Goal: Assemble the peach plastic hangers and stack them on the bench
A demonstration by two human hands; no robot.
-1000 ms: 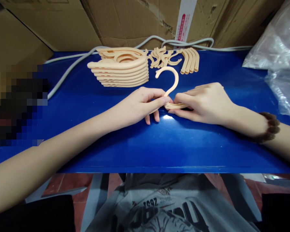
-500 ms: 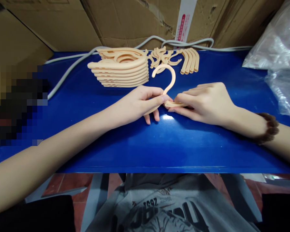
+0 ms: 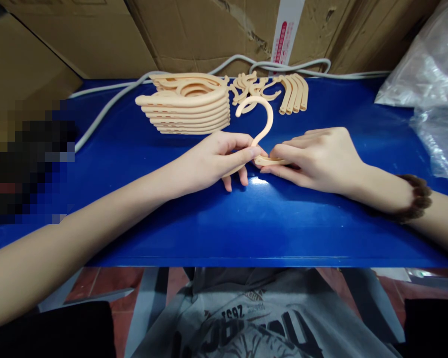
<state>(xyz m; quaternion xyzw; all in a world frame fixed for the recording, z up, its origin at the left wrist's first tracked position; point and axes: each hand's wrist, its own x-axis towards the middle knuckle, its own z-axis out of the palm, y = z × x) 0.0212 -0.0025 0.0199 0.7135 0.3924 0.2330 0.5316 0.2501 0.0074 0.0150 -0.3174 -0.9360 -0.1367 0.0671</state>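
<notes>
My left hand [image 3: 212, 164] and my right hand [image 3: 315, 156] meet at the middle of the blue table [image 3: 224, 223]. The left hand's fingers pinch the stem of a peach plastic hook [image 3: 261, 119], which curves up and away from me. Under the closed fingers of the right hand lies a flat peach hanger piece [image 3: 271, 161], its end touching the hook's stem. Most of that piece is hidden beneath the right hand.
A stack of peach hangers [image 3: 188, 104] sits behind my hands, with loose hooks [image 3: 252, 87] and curved pieces [image 3: 294, 93] to its right. A white cable [image 3: 112, 102] runs along the back. Cardboard boxes [image 3: 194, 30] form the wall. Clear plastic bags [image 3: 429, 84] lie at right.
The hook has tilted slightly, its curved top shifting up and back towards the loose hooks. Both hands have stayed in place.
</notes>
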